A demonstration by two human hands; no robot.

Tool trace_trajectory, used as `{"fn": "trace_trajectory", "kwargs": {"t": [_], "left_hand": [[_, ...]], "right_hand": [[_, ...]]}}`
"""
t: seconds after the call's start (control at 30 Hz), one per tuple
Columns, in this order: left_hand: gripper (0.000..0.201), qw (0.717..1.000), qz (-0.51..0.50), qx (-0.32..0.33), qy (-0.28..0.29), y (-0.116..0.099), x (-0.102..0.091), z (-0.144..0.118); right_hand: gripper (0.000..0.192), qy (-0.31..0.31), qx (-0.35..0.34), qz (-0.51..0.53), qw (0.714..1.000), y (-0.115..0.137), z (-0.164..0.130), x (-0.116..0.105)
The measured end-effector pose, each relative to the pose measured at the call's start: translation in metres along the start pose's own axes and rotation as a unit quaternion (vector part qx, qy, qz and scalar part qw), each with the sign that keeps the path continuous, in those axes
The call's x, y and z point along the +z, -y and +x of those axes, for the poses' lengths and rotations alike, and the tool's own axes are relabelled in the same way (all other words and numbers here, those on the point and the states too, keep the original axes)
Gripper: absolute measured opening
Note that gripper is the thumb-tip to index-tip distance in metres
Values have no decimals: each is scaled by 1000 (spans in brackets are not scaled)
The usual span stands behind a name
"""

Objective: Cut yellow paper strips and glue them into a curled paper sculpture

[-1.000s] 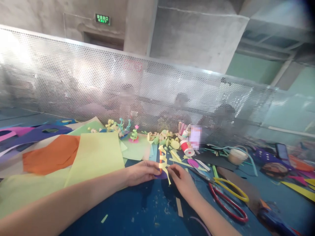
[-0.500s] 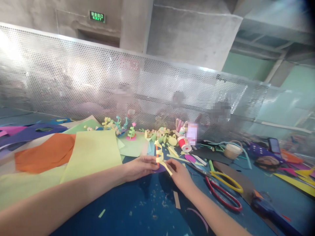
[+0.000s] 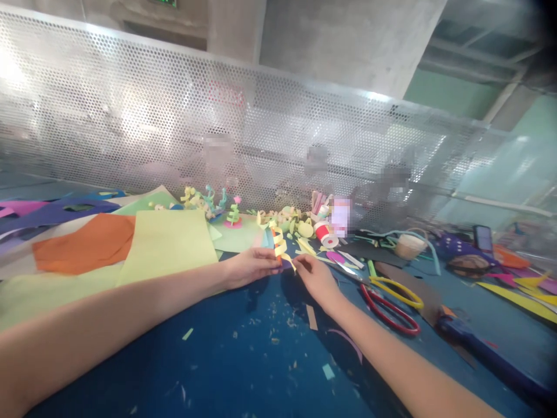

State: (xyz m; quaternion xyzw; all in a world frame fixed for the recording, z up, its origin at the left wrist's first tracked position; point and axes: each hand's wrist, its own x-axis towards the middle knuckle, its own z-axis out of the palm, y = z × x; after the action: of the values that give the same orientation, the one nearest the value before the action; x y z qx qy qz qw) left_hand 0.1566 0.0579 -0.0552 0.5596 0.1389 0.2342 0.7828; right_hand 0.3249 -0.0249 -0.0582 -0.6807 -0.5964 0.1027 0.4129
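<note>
My left hand (image 3: 252,267) is closed round the lower part of a small paper tree, made of an orange stem (image 3: 277,251) and a pale yellow paper strip (image 3: 282,249) coiling down it. A pale yellow tip tops the stem, and a bit of purple base (image 3: 287,264) shows below. At the right of the coil, my right hand (image 3: 317,281) has thumb and forefinger pinched at the strip's loose end. Behind the hands stands a finished-looking green spiral tree (image 3: 234,213) with a pink star on a pink disc.
Large scissors with red (image 3: 391,313) and yellow handles (image 3: 398,292) lie right of my right hand, near a dark blue glue gun (image 3: 487,348). Felt sheets, yellow (image 3: 169,244) and orange (image 3: 87,244), spread leftward. A red-and-white spool (image 3: 326,234) and a perforated metal screen (image 3: 270,128) stand behind.
The view has tilted down, so the scene sits higher. My right fingers have shifted slightly along the yellow strip towards its end; my left hand still holds the paper tree.
</note>
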Motion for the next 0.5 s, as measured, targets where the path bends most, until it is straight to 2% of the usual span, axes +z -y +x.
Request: {"fn": "trace_trajectory", "kwargs": {"t": [0.3, 0.5], "left_hand": [[21, 1000, 0, -19, 4, -3, 3, -4], [26, 999, 35, -15, -20, -5, 3, -6]], "right_hand": [[23, -10, -17, -24, 1000, 1, -4, 2], [23, -22, -57, -35, 998, 10, -5, 1]]}}
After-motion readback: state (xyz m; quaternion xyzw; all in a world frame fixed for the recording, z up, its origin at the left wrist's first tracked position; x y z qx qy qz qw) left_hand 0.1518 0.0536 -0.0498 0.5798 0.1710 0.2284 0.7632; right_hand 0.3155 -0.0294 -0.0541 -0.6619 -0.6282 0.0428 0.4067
